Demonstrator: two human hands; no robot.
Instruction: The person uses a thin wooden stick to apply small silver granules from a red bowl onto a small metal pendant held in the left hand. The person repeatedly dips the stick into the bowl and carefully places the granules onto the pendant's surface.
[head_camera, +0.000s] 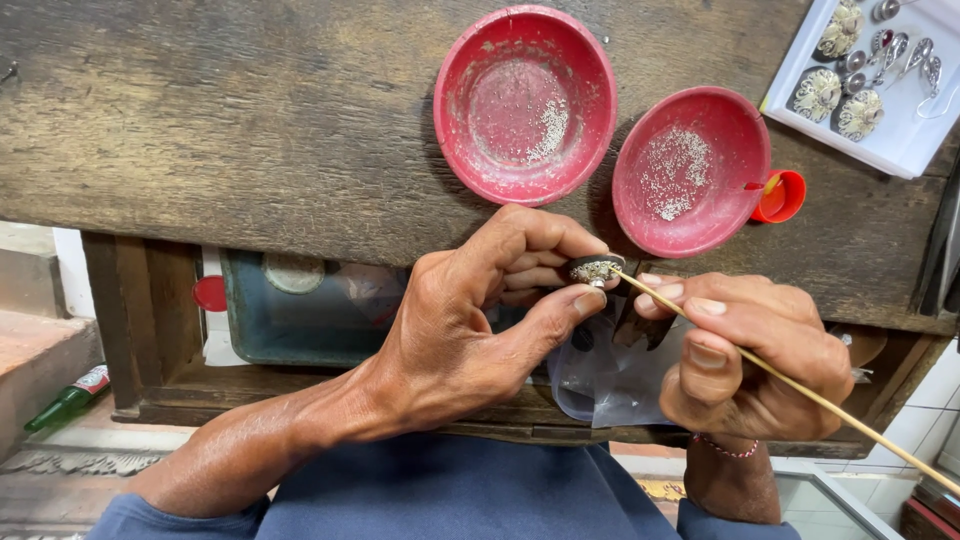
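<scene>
the left hand (470, 320) is pinching a small round silver ornament (596, 268) between thumb and forefinger, the other fingers curled in behind it. the right hand (745, 355) is gripping a thin wooden stick (800, 390) like a pen, its tip touching the ornament's beaded face. the piece is being held in the air just in front of the worn wooden bench (250, 130), below the near edge and above an open drawer (300, 320) with a clear plastic bag (610, 380) in it.

the likeliest slip, by the look of it, is a grain going astray — if the stick is pressing too hard or the pinch is loosening, the ornament could be tipping out of the fingers and dropping into the drawer or onto the person's blue lap (450, 490). the long tail of the stick is reaching back to the right, so a careless swing could be knocking something there.

two red bowls (525, 100) (690, 170) holding pale fine granules are sitting just beyond the hands, touching or nearly so, with a small red cap (780, 197) against the right one. a white tray (880, 140) of finished silver pieces is lying at the bench's far right corner. open room is lying mostly to the left, across the bare bench top — the right side is crowded.
</scene>
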